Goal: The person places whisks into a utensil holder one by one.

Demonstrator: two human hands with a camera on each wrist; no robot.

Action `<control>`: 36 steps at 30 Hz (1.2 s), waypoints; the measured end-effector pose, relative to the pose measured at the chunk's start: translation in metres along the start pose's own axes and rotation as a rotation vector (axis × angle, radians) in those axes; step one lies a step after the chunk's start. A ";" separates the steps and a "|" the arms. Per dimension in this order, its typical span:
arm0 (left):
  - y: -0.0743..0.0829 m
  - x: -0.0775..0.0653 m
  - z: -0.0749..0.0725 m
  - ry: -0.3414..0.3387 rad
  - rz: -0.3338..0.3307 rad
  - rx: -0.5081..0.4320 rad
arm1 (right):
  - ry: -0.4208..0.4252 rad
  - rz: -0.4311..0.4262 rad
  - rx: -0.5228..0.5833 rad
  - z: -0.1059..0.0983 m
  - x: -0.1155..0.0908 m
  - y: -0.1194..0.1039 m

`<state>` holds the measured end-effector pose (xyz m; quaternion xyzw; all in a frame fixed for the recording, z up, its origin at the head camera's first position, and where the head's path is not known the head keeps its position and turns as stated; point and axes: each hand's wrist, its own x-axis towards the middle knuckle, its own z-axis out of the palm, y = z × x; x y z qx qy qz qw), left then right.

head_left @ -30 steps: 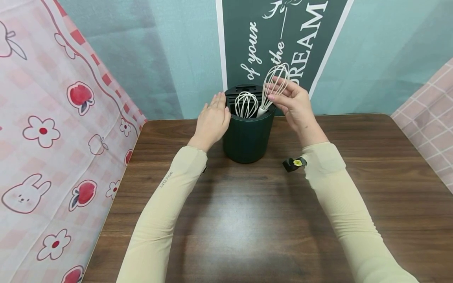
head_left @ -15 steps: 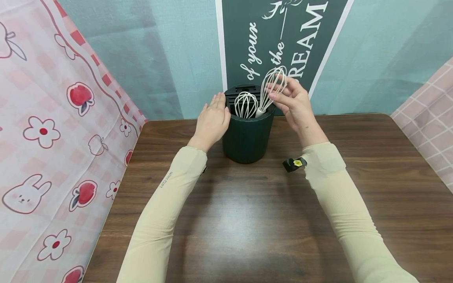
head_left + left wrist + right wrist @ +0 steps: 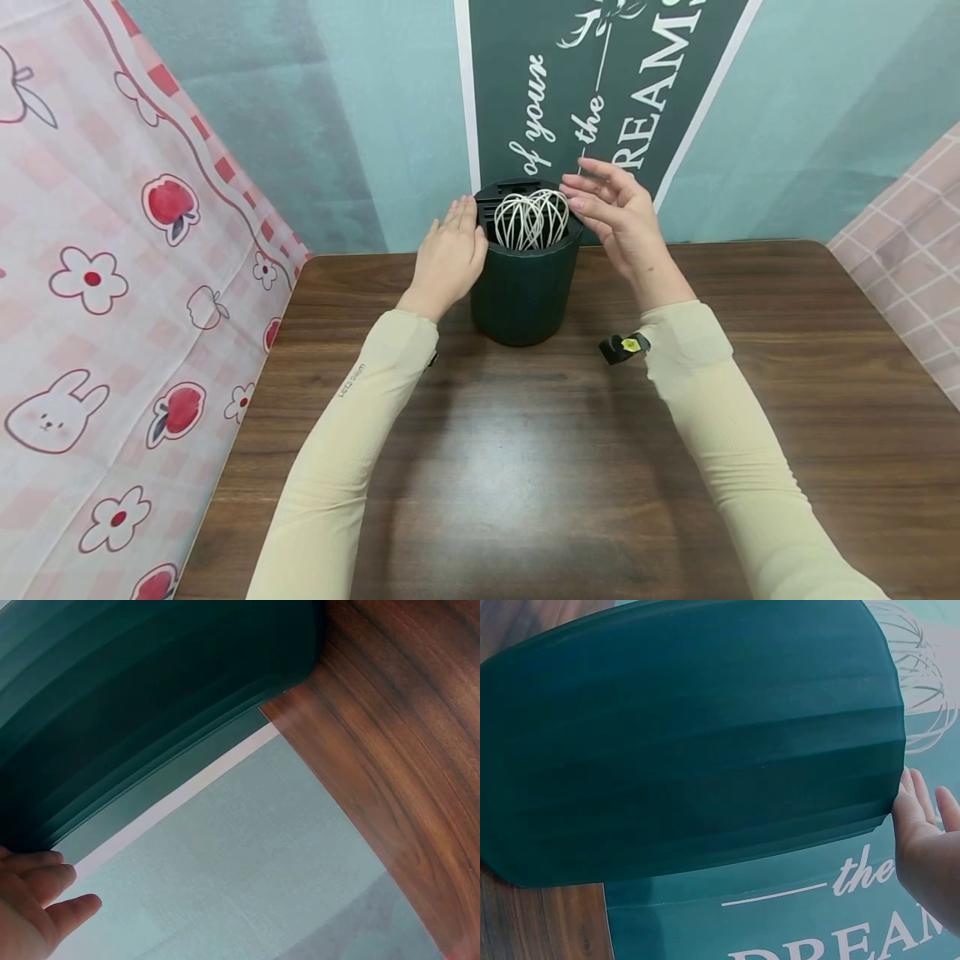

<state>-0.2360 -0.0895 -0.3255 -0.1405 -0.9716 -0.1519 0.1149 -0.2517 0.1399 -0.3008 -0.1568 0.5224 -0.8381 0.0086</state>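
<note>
A dark green utensil holder (image 3: 522, 296) with a slotted black top stands upright at the back of the table. Two white balloon whisks sit in it side by side, the left whisk (image 3: 512, 223) and the right whisk (image 3: 556, 218); their wire heads overlap above the rim and their handles are hidden inside. My left hand (image 3: 448, 260) rests on the holder's left side with fingers extended. At the right rim, my right hand (image 3: 621, 218) has its fingers loosely bent and holds nothing. In the right wrist view its thumb side is close to the rim.
The brown wooden table (image 3: 517, 467) runs up to a blue cloth backdrop (image 3: 405, 125) carrying a dark lettered panel (image 3: 540, 92). A pink patterned curtain (image 3: 127, 333) hangs on the left, with pink checked cloth (image 3: 907, 242) on the right.
The right whisk has left my right hand and dropped lower into the holder, now upright beside the other whisk. My left hand has stayed in place.
</note>
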 end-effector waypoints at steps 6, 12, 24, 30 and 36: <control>-0.001 0.001 0.000 -0.009 -0.001 0.005 | 0.000 0.000 0.028 -0.001 0.000 0.001; -0.001 0.001 0.001 -0.005 0.000 0.010 | -0.006 -0.012 0.028 -0.002 0.001 0.002; 0.001 0.005 -0.003 -0.046 -0.022 0.020 | -0.010 -0.004 0.004 -0.006 0.000 -0.003; -0.003 0.004 -0.002 -0.066 -0.021 -0.016 | -0.012 -0.004 -0.100 -0.010 -0.003 -0.005; -0.012 0.003 -0.006 -0.078 0.001 -0.024 | -0.021 -0.038 -0.330 -0.014 -0.005 -0.008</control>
